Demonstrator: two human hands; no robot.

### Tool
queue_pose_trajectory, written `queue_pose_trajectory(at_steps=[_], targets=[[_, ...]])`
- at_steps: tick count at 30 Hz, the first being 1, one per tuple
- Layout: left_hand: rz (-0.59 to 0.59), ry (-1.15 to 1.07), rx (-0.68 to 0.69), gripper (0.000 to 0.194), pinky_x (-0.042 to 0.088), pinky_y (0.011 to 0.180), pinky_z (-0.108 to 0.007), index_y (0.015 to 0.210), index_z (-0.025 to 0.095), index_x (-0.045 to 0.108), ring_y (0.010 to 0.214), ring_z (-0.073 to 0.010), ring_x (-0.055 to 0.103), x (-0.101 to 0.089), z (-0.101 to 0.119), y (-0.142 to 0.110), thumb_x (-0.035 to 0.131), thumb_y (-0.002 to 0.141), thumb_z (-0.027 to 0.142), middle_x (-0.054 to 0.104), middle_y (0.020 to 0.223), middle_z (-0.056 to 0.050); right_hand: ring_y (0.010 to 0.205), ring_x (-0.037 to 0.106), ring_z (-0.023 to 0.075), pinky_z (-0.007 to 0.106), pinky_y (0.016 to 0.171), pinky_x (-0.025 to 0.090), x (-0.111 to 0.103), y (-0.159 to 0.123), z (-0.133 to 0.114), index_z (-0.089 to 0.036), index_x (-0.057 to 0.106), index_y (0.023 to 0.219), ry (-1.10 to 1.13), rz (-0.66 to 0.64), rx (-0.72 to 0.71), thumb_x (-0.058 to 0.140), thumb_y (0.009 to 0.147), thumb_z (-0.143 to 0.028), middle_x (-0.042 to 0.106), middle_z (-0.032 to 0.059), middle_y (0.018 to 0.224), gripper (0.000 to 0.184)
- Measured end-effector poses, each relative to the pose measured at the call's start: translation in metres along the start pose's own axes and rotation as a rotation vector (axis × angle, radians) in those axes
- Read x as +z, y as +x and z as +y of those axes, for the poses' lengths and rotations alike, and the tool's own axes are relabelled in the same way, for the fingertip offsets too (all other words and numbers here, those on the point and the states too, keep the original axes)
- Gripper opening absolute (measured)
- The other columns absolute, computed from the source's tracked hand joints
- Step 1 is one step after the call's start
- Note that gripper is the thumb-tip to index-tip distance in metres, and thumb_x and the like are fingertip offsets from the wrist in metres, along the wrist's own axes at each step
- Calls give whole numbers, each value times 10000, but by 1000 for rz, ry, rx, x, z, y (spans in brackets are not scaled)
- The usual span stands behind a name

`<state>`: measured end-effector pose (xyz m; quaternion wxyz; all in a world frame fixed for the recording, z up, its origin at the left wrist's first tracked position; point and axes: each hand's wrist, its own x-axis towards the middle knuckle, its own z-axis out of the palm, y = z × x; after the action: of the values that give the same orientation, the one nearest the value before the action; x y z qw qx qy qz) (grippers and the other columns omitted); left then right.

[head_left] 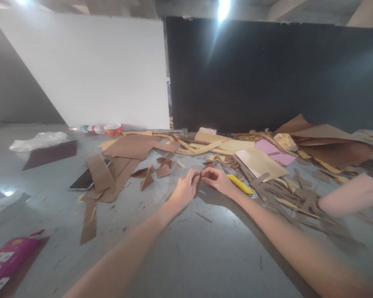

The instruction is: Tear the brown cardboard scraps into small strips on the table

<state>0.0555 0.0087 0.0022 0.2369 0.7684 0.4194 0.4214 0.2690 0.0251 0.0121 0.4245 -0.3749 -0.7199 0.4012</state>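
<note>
My left hand (185,188) and my right hand (218,181) meet over the middle of the grey table. Both are closed in a pinch, fingertips almost touching, on a small brown piece (200,177). Fingers cover most of it, so its shape and material cannot be made out. Just right of my right hand lies a yellow tool, perhaps a cutter (240,184). Folded brown pieces (147,180) rest to the left of my left hand, and small brown scraps are scattered behind both hands.
Brown sheets (129,145) and a phone (82,180) partly under a strip lie left. Several brown strips (298,203) pile up at right, beside another person's arm (352,194). A magenta object (12,258) is front left. A paper cup (113,130) stands by the white panel (90,70).
</note>
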Motion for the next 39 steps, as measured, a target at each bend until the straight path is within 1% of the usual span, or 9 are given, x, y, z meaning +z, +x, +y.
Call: queue_pose_trajectory(at_steps=[8, 14, 19, 24, 27, 29, 31, 33, 39], targets=[[-10, 4, -5, 211, 579, 834, -267, 1262, 260, 658, 962, -190, 804, -1, -2, -1, 493, 1140, 306, 830, 1122, -59, 647, 502, 166, 295, 609, 389, 0, 0, 3, -222, 807, 1069, -65, 42, -16, 755, 975, -672, 608, -14, 725, 463], [-20, 10, -19, 199, 573, 822, -263, 1240, 266, 658, 984, -200, 808, -2, 1, 0, 491, 1137, 299, 830, 1125, -55, 685, 517, 167, 304, 638, 402, -1, 1, 2, -211, 793, 978, -87, 19, -57, 732, 997, -670, 638, 10, 804, 464], [-37, 5, -18, 210, 559, 792, -262, 1237, 268, 658, 914, -193, 795, -3, 4, 0, 475, 1140, 306, 826, 1064, -42, 686, 500, 171, 300, 648, 396, 0, 0, 4, -221, 792, 1078, -86, 47, -50, 739, 993, -675, 588, -13, 756, 465], [-64, 24, -38, 222, 549, 774, -266, 1234, 278, 664, 857, -196, 775, -3, 5, -2, 468, 1140, 319, 811, 999, -27, 731, 536, 173, 303, 683, 414, -1, 0, 3, -205, 772, 967, -63, -6, -53, 717, 1002, -695, 643, 13, 841, 495], [-96, 32, -38, 231, 535, 768, -269, 1237, 290, 667, 850, -201, 767, -3, 7, -3, 465, 1143, 352, 808, 1019, -26, 690, 517, 167, 301, 663, 401, -4, 1, 3, -200, 737, 883, -41, -39, -34, 681, 1008, -736, 614, 3, 776, 554], [-130, 48, -47, 246, 523, 757, -273, 1245, 293, 670, 823, -206, 754, -4, 9, -4, 461, 1146, 379, 796, 981, -22, 708, 536, 177, 307, 687, 424, -5, 2, 3, -199, 713, 820, -44, -47, -57, 668, 999, -770, 612, 8, 756, 599], [-158, 63, -66, 266, 515, 745, -275, 1253, 288, 672, 784, -208, 736, -6, 12, -5, 452, 1148, 394, 773, 916, -16, 767, 577, 197, 320, 736, 461, -5, 3, 4, -201, 713, 814, -61, -27, -79, 675, 990, -778, 645, 25, 788, 605], [-166, 64, -80, 277, 521, 757, -280, 1266, 281, 671, 793, -210, 734, -7, 14, -5, 449, 1147, 395, 771, 921, -20, 793, 593, 205, 325, 751, 478, -4, 3, 4, -207, 726, 854, -71, 20, -70, 700, 983, -763, 665, 28, 813, 572], [-163, 54, -85, 276, 556, 835, -299, 1290, 287, 673, 892, -220, 765, -7, 14, -5, 457, 1142, 373, 798, 1015, -37, 747, 560, 188, 311, 687, 460, 0, 2, 6, -215, 723, 888, -68, 100, -29, 753, 948, -747, 638, 13, 795, 536]])
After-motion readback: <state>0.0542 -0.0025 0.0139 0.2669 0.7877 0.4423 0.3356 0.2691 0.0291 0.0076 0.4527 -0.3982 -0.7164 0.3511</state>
